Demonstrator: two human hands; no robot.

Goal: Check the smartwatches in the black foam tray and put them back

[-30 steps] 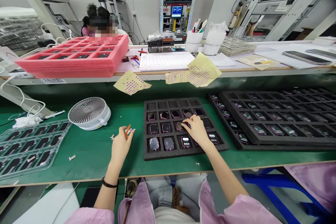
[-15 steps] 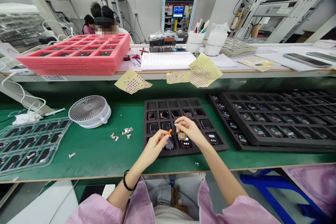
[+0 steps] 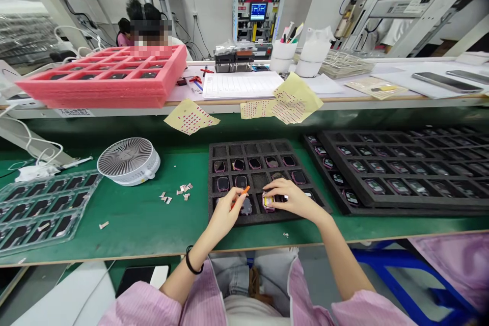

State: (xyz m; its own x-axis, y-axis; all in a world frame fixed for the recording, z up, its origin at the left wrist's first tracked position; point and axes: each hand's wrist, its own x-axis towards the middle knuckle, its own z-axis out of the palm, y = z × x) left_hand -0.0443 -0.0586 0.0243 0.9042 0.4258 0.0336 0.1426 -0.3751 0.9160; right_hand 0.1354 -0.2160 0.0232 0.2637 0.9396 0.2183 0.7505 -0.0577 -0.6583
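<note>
My left hand is closed on an orange tool over the lower left part of a black foam tray. Beside its fingers a dark watch-like piece sits in the front row. My right hand grips a watch-like piece by its edges, with a yellow part showing on it, at the tray's front row. Several dark-faced pieces with pink rims, such as one at the right, lie in other compartments. My right fingers partly hide the compartments beneath them.
A round white fan and small white scraps lie to the left, near a clear tray. Stacked black trays stand at the right. Behind is a shelf with a pink foam tray; a person is beyond it.
My right hand has lowered and turned flatter, now holding the piece with the yellow part by its sides. My left hand has barely moved. The view has shifted slightly.
</note>
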